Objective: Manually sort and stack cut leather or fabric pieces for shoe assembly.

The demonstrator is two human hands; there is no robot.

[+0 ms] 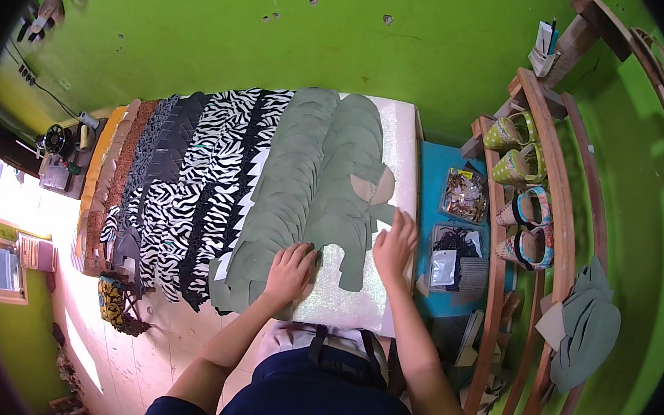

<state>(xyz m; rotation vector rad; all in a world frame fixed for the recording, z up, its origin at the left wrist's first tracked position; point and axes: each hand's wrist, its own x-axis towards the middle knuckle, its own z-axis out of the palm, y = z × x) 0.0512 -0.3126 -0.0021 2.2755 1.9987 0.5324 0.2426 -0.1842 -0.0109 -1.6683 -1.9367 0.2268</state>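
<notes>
Overlapping green cut pieces (282, 192), shaped like curved shoe-upper patterns, lie in two long rows on the white table. My left hand (289, 273) rests with its fingers laid out on the near end of the left-hand row. At the right-hand row, my right hand (396, 245) has its fingers at the end of a green cut piece (381, 213), apparently pinching its edge. Just beyond that hand, a tan underside (376, 186) shows on a turned piece. An arch-shaped green piece (352, 265) hangs over the row's near end, between my hands.
Left of the green rows lie zebra-print pieces (161, 221), then dark, brown and orange ones. Right of the table, a blue surface (437, 165) carries plastic boxes (464, 194) of small parts. A wooden rack (553, 186) holds sandals (516, 166) and hanging green pieces (586, 329).
</notes>
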